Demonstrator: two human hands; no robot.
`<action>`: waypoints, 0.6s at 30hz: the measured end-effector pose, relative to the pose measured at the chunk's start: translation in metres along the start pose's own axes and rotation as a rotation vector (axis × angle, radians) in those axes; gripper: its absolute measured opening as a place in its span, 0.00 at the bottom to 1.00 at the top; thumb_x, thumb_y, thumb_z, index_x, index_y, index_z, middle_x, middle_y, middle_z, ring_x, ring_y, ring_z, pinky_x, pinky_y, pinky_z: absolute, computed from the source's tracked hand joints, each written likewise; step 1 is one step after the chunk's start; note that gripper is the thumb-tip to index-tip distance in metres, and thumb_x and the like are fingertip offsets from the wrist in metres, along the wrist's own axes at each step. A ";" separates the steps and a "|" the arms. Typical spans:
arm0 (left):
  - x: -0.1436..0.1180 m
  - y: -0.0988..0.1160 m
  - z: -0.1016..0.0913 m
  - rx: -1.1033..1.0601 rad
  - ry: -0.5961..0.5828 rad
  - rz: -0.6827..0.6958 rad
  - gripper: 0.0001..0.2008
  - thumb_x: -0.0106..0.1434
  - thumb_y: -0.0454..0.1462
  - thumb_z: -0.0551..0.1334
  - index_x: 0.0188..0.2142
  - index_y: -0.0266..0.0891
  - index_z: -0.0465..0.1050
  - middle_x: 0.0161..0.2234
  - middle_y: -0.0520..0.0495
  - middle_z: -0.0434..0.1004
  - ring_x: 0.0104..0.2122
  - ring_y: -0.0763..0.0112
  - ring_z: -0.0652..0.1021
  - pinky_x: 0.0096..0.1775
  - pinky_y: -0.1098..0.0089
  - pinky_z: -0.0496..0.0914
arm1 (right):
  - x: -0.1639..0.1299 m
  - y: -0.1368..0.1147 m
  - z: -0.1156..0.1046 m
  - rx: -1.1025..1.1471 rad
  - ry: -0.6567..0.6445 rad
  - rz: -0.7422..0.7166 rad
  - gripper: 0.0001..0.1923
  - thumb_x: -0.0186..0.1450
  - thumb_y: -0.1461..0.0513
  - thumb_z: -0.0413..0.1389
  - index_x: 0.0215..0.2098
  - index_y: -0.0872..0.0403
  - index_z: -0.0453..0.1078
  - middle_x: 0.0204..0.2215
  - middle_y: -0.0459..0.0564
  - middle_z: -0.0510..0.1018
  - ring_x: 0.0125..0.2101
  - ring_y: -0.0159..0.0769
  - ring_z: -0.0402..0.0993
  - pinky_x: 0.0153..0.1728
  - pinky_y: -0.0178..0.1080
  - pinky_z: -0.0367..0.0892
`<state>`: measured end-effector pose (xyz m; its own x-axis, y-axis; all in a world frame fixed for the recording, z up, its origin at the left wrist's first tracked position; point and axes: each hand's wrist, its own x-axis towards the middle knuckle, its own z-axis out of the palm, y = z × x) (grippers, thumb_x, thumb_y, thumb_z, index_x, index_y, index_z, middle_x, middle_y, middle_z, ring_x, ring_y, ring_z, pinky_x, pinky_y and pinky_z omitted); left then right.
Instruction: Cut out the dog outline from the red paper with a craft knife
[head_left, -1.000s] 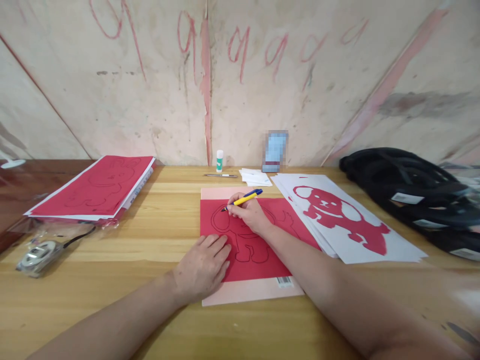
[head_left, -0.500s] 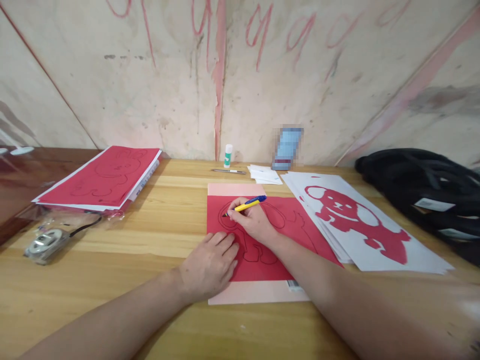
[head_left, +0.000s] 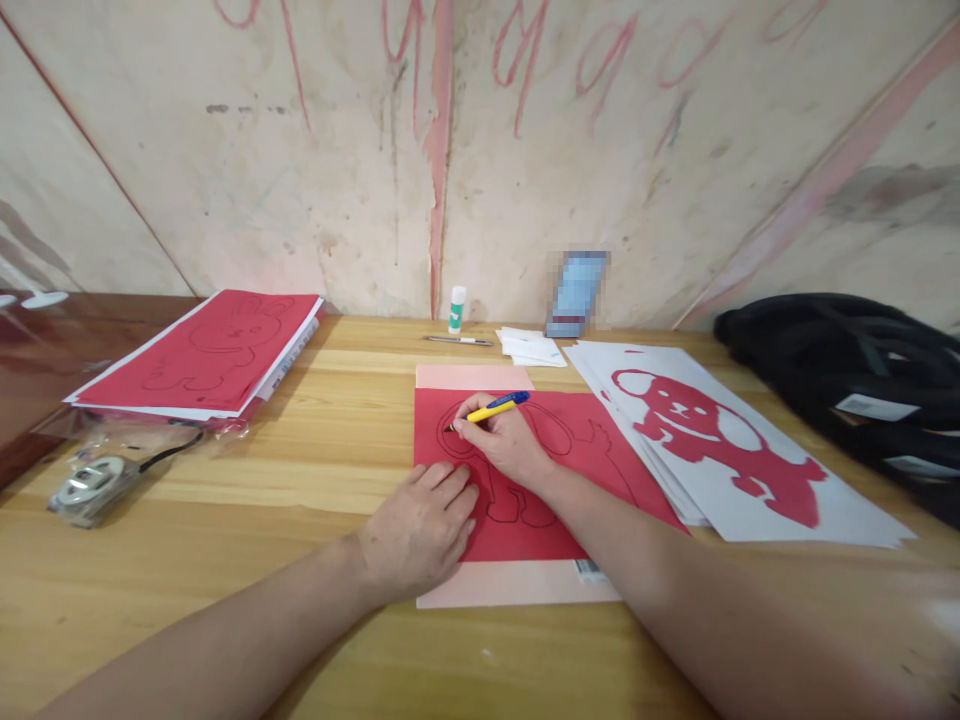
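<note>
Head view: barely shifted since half a second ago, with the pen tip crept a touch along the outline and the flat hand unmoved. Right hand [head_left: 501,441] closed around a yellow and blue pen [head_left: 491,409], tip down on the red sheet [head_left: 525,530] at the head of the drawn figure. Left hand [head_left: 420,525] spread flat, fingers open, pressing the sheet's left edge against the pale pink board [head_left: 480,596] beneath, all lying at the middle of the wooden table [head_left: 225,520]. To trace well, probably best: steady downward pressure from the flat hand so the paper cannot slip, slow short strokes, pen kept at the same slant, wrist resting on the sheet. To the right, a stack of white sheets with a red cut-out figure [head_left: 712,430]; beyond that, a black bag [head_left: 840,360]. To the left, a red-topped pile [head_left: 210,350] and a small bagged device [head_left: 90,485]. By the wall, a glue stick [head_left: 457,308] and a thin tool [head_left: 457,341].
</note>
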<state>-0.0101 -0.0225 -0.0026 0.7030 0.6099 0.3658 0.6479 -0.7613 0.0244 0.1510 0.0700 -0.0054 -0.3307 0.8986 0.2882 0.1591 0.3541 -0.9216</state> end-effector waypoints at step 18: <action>0.001 0.000 -0.002 0.002 0.022 0.013 0.15 0.67 0.35 0.50 0.48 0.31 0.70 0.47 0.35 0.74 0.44 0.55 0.73 0.42 0.55 0.72 | 0.000 0.001 0.001 -0.017 -0.002 -0.017 0.05 0.59 0.60 0.55 0.29 0.53 0.66 0.27 0.46 0.74 0.28 0.33 0.68 0.32 0.37 0.63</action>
<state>-0.0098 -0.0225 -0.0004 0.7051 0.5948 0.3860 0.6392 -0.7689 0.0171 0.1503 0.0700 -0.0064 -0.3354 0.8919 0.3034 0.1693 0.3739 -0.9119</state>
